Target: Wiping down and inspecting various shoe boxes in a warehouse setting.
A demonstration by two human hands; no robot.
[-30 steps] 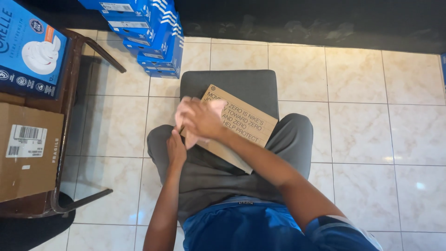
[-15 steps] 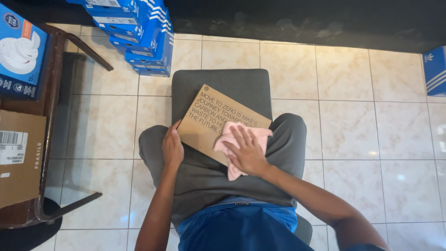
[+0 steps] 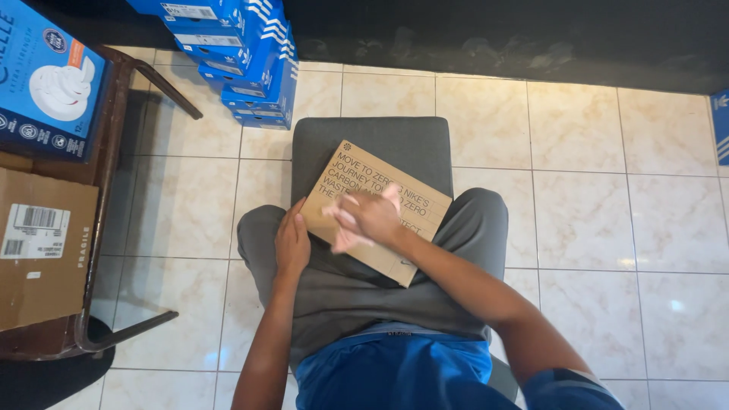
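I see a flat brown box lying across my lap, tilted so one corner points up toward the grey seat ahead of my knees. Its top face carries several lines of dark print. My right hand presses a pale pink cloth flat onto the middle of that face; the fingers are curled over the cloth, closed on it, though the hand is blurred and I cannot tell how tight. My left hand lies along the box's left edge, fingers straight and open, palm against the side, steadying rather than gripping. Both forearms come up from the bottom of the view over grey trousers and a blue shirt.

Further out, up and left of the seat, a stack of blue shoeboxes with white stripes and white end labels stands on the tiled floor. At the far left a dark table with metal legs holds a big blue package showing a white roll, and below it a brown carton with a white barcode label and dark print along its right edge. Another blue box edge shows at the right border.
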